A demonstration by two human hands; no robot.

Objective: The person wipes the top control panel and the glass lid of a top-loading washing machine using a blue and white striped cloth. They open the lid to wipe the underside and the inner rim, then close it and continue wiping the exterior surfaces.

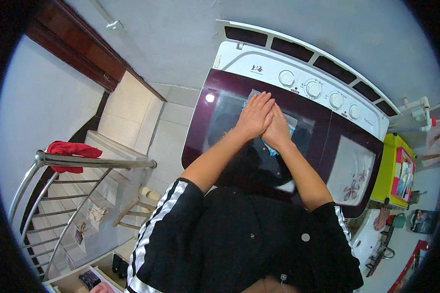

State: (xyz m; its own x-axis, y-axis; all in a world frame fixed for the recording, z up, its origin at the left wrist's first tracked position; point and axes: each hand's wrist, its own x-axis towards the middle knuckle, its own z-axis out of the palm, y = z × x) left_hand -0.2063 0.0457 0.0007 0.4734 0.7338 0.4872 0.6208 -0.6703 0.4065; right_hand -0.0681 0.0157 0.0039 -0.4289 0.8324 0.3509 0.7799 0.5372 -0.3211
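Observation:
My left hand [254,115] lies flat, its fingers stretched out over a folded cloth [291,121] in grey with blue-and-white edging. My right hand [278,128] rests against it on the right, also flat, with the two hands meeting and slightly overlapping at the thumbs. Most of the cloth is hidden beneath them; only its corners and lower tip show. The cloth is on the dark, glossy wash lid [227,110] of a twin-tub washing machine. Whether the fingers pinch any of the fabric is not visible.
Behind the lid stands the white control panel [256,56] with several knobs. To the right are the spin lid [351,172] and a yellow-green cabinet [386,164]. At left, a metal stair railing [95,161] carries a red cloth [73,149]. A wooden stool [132,214] stands near the steps.

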